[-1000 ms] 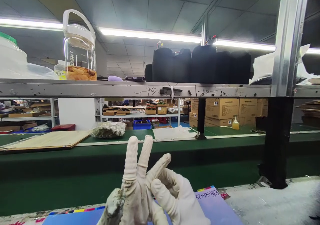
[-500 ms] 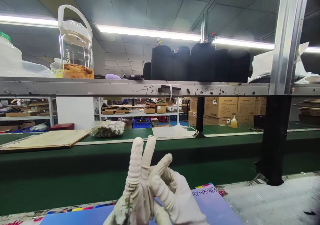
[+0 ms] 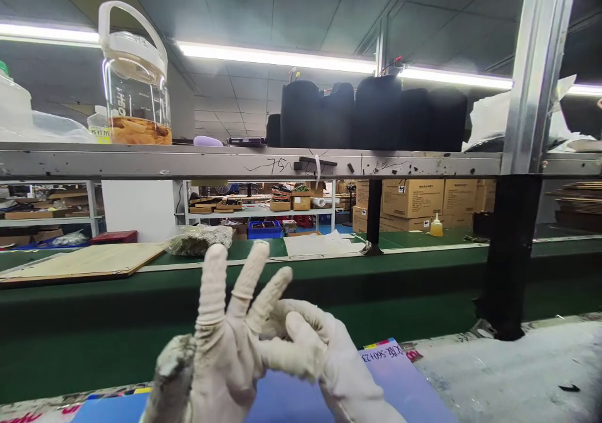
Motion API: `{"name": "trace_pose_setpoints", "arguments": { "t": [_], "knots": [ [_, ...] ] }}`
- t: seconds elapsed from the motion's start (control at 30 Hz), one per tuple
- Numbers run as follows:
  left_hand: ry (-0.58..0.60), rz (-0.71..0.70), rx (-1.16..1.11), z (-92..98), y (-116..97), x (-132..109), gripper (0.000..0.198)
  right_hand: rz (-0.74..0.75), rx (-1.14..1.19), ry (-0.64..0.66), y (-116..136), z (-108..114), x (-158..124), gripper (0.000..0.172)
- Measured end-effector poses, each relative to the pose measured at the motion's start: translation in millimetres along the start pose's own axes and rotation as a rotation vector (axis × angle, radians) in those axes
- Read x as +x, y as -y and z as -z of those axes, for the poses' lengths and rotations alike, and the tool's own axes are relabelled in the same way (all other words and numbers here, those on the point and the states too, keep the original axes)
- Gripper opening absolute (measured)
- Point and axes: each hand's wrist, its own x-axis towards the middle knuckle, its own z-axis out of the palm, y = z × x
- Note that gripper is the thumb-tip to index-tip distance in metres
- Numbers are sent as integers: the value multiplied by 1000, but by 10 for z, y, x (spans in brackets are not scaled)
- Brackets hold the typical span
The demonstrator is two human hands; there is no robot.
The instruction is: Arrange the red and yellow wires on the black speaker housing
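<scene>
Both hands wear white gloves and are raised over the bench. My left hand [image 3: 228,341] has its palm towards me, with several fingers stretched up and apart and nothing held. Ribbed, wrinkled finger coverings show on it, and its thumb is stained dark grey. From the right, my right hand [image 3: 338,360] closes its fingers around the little finger of the left glove [image 3: 286,355]. A blue-purple printed sheet [image 3: 291,401] lies beneath both hands, partly hidden by them.
Behind the hands runs a green conveyor belt [image 3: 117,322]. A metal shelf [image 3: 211,161] crosses above it, carrying a handled jar [image 3: 138,103] and black padded items [image 3: 320,115]. A black-wrapped post [image 3: 510,260] stands at the right. Beyond are a board [image 3: 84,261], a plastic-wrapped bundle [image 3: 200,240] and a small bottle [image 3: 436,226].
My left hand has moved left and turned, spreading its fingers and showing its thumb. My right hand has shifted its grasp to the left glove's little finger. The view has moved slightly.
</scene>
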Motion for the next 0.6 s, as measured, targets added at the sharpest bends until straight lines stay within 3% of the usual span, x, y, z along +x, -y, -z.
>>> {"name": "trace_pose_setpoints", "arguments": {
  "t": [0.07,0.17,0.3,0.43,0.6],
  "knots": [
    [-67,-56,-35,-1,-50,28,46,80,-135,-50,11,44,-2,37],
    [-74,-79,-66,-21,-75,45,38,142,-354,49,-1,76,-9,34],
    [-49,-46,-71,-8,-33,43,35,89,-209,72,-40,57,2,54],
    [-33,-68,-49,41,43,34,42,70,-175,-14,-70,43,28,46],
    [31,-54,-47,24,63,-11,43,19,-224,-11,-145,51,31,42]
  ]
}}
